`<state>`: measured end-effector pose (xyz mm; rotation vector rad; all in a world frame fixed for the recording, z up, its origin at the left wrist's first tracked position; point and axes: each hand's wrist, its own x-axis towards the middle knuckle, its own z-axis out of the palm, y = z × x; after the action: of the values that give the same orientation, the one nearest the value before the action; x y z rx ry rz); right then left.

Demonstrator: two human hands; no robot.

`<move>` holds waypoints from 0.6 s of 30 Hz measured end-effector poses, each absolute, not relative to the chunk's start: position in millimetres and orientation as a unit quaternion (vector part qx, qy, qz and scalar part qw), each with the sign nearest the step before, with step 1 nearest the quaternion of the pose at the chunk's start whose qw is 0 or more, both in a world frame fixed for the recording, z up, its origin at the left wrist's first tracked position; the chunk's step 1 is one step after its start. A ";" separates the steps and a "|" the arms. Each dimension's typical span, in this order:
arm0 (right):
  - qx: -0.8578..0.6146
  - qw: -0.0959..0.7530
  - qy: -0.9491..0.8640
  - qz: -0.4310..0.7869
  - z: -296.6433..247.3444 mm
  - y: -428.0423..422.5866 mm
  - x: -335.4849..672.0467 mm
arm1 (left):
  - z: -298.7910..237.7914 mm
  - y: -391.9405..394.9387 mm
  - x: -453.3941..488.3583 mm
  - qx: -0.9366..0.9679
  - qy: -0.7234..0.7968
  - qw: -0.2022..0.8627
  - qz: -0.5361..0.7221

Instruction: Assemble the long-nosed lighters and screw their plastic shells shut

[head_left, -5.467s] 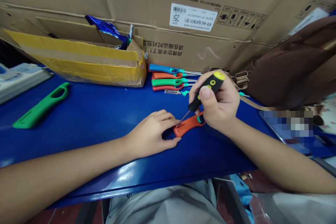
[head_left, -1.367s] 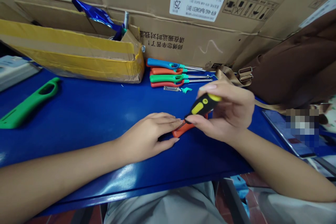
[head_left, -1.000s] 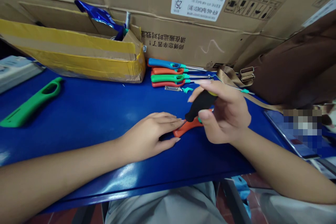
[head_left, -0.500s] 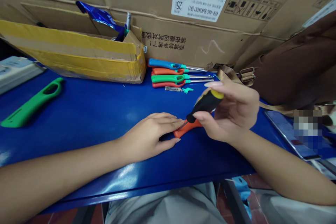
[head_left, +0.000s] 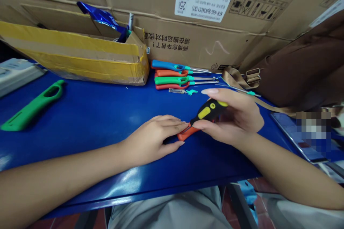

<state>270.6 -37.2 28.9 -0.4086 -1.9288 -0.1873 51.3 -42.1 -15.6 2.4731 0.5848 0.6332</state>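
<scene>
A screwdriver [head_left: 204, 112] with a black and yellow handle is in my right hand [head_left: 238, 118], thumb and fingers around the handle. Its thin shaft slants down to the left along an orange lighter casing [head_left: 185, 136] lying on the blue table [head_left: 134, 100]. The fingertips of my left hand [head_left: 154, 139] hold the casing's near left end, the thumb stretched along the tabletop beside it. My right hand and the handle hide the casing's far part. The screwdriver's tip is hidden by my left fingers.
Several long lighters [head_left: 172, 80] in blue, orange, green and red lie at the back, with a clear fuel tank [head_left: 176, 91] and a teal trigger [head_left: 191, 92] before them. A green casing half [head_left: 33, 107], taped carton [head_left: 107, 61], phone [head_left: 298, 136] and brown bag [head_left: 301, 61] surround the workspace.
The screwdriver handle has turned in my right hand, bringing its yellow patches into view. My right hand has moved slightly down and left; my left hand has stayed in place.
</scene>
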 end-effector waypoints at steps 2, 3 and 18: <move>-0.163 0.545 -0.821 -0.057 27.1 -38.4 270.8 | -15.7 -42.1 51.3 0.912 0.214 0.259 0.237; -0.167 0.540 -0.824 -0.028 26.1 -39.3 270.3 | -15.6 -42.0 51.3 0.912 0.215 0.258 0.237; -0.203 0.514 -0.833 0.037 25.5 -40.6 269.0 | -17.3 -41.9 50.8 0.911 0.216 0.253 0.243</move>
<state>269.0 -40.6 25.5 -0.4892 -2.0020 0.0879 50.8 -41.9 -17.3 2.4764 0.5876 0.6617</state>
